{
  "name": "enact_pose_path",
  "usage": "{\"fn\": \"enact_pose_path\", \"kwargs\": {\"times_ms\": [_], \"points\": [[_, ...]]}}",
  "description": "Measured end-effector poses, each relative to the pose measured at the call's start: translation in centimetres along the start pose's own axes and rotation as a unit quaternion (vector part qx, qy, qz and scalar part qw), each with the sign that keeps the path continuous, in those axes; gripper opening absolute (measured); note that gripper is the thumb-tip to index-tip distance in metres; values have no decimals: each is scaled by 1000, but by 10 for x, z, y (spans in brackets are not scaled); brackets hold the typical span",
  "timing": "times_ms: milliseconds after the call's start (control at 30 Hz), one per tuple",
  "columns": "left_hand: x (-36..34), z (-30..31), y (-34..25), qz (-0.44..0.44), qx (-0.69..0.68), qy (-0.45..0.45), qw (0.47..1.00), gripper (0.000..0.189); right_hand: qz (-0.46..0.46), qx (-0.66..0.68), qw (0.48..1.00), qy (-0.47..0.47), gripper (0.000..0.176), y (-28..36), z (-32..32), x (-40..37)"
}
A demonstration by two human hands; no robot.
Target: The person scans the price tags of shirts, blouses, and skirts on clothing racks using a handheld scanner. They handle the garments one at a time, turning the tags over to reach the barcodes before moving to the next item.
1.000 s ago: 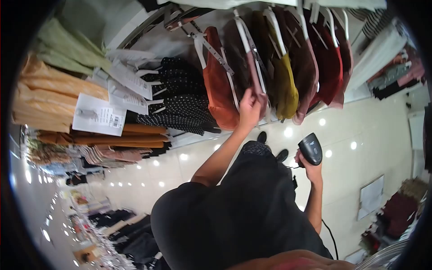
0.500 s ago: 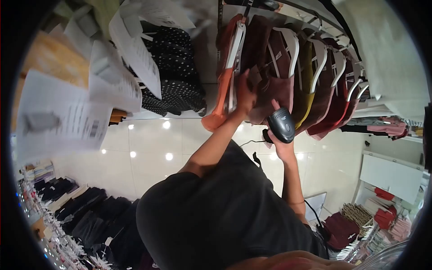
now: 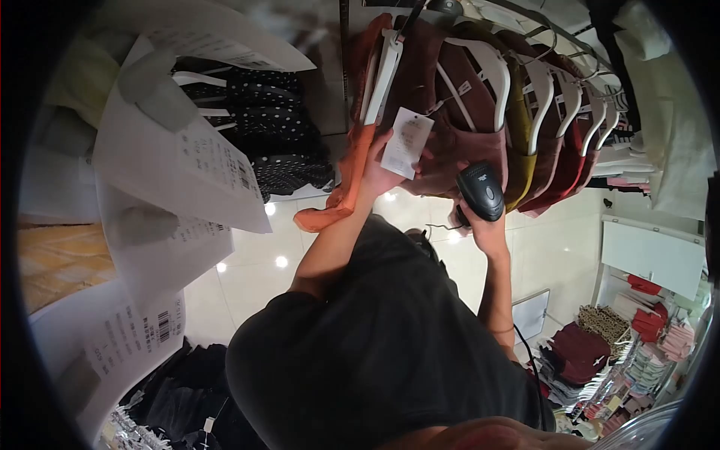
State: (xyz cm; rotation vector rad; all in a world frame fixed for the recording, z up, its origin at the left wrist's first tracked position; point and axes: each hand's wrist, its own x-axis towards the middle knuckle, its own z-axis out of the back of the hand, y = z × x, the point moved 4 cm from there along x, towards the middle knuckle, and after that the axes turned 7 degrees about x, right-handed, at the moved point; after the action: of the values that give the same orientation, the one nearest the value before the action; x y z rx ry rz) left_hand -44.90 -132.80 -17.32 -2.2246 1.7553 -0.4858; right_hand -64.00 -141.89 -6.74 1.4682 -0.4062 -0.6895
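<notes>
Left hand (image 3: 379,174) is up at the clothes rail (image 3: 556,34), fingers pinched shut on a white price tag (image 3: 406,142). The tag sticks up just above the thumb, flat against a maroon top (image 3: 450,146). Right hand (image 3: 487,225) is wrapped tight round a black scanner (image 3: 481,191), just beside the tag and close to the maroon top. An orange top (image 3: 337,206) droops past the left wrist at the rail's left end. White hangers (image 3: 491,71) and a mustard top (image 3: 520,142) run toward the right end. Spotted black clothes (image 3: 277,135) hang further left, partly covered by big paper sheets (image 3: 187,169) close to the camera. Tag print's too blurry to read, and the rail is mostly cut off up top.
</notes>
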Motion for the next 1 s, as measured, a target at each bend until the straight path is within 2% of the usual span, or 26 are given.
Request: {"fn": "enact_pose_path", "kwargs": {"times_ms": [33, 100, 167, 233, 267, 300, 333, 367, 400, 433, 500, 567, 633, 767, 833, 900, 967, 1000], "points": [[-3, 0, -1, 3, 3, -3, 1000, 69, 10, -7, 1000, 16, 25, 0, -4, 3], [-4, -8, 2, 19, -90, 29, 995, 73, 22, -11, 999, 31, 25, 5, -11, 2], [-5, -9, 5, 35, -101, 31, 994, 74, 32, -37, 998, 50, 26, 12, -19, 2], [-8, -17, 3, 31, -109, 152, 982, 75, 10, -16, 998, 64, 26, 5, -19, 3], [-11, -14, 4, 46, -106, 127, 985, 68, -17, 0, 997, 79, 26, 0, -21, 2], [-12, -22, 5, 46, -104, 125, 986, 68, -16, 2, 997, 80, 26, 0, -23, 1], [-9, -18, 4, -43, 205, -38, 977, 68, -14, -3, 998, 69, 26, 1, -23, 2], [-11, -20, -4, -127, 487, -197, 841, 71, -13, -8, 998, 57, 26, 1, -23, 2], [-17, -31, -13, -181, 634, -279, 698, 84, 8, 18, 999, 37, 22, 1, -25, 3], [-20, -37, -11, -180, 633, -282, 699, 84, 5, 17, 999, 38, 22, 1, -26, 2], [-22, -42, -13, -153, 576, -308, 742, 85, 29, 20, 999, 16, 19, 8, -26, 5], [-27, -52, -13, -163, 569, -311, 744, 86, 23, 13, 1000, 18, 17, 10, -27, 4], [-31, -64, -16, -217, 580, -332, 712, 84, 28, -26, 998, 40, 17, 5, -25, 8], [-35, -68, -12, -240, 606, -340, 677, 81, -5, -52, 996, 68, 20, 0, -25, 9], [-37, -72, -12, -258, 681, -340, 595, 84, 99, -60, 991, 66, 24, 12, -33, 8], [-37, -67, -6, -257, 681, -341, 595, 83, 66, -56, 994, 68, 26, 12, -33, 7], [-37, -65, -4, -248, 686, -349, 589, 83, 4, -103, 988, 111, 25, 10, -34, 8], [-37, -65, -2, -234, 679, -351, 601, 81, -37, -76, 990, 114, 24, 3, -32, 8]]}}
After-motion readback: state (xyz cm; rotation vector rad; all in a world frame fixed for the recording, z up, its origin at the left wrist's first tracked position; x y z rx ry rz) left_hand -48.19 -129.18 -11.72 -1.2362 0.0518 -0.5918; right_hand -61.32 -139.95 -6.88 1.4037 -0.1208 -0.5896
